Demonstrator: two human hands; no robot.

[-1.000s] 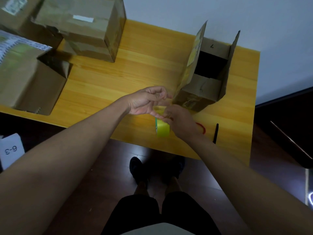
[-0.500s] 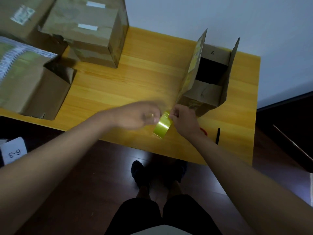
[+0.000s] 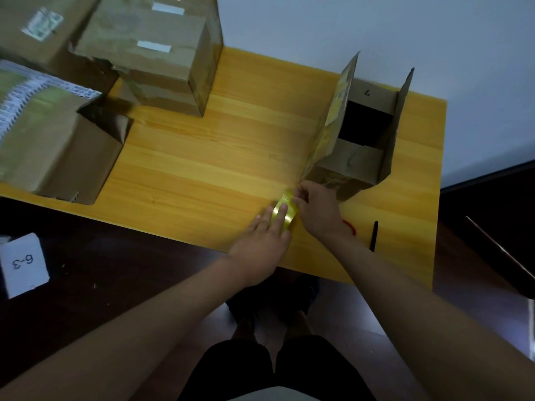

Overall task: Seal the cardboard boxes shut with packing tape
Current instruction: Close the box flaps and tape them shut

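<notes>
My tape roll (image 3: 285, 212) stands on edge near the table's (image 3: 202, 169) front edge, just in front of the open box (image 3: 354, 166), its hole facing sideways. My left hand (image 3: 262, 241) reaches in palm down, straight fingers pressing on the roll. My right hand (image 3: 317, 208) pinches the roll's far end, fingers curled.

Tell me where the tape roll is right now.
In the head view the tape roll is at the table's near edge, right of centre, between the left hand and right hand, just in front of the open box.
</notes>
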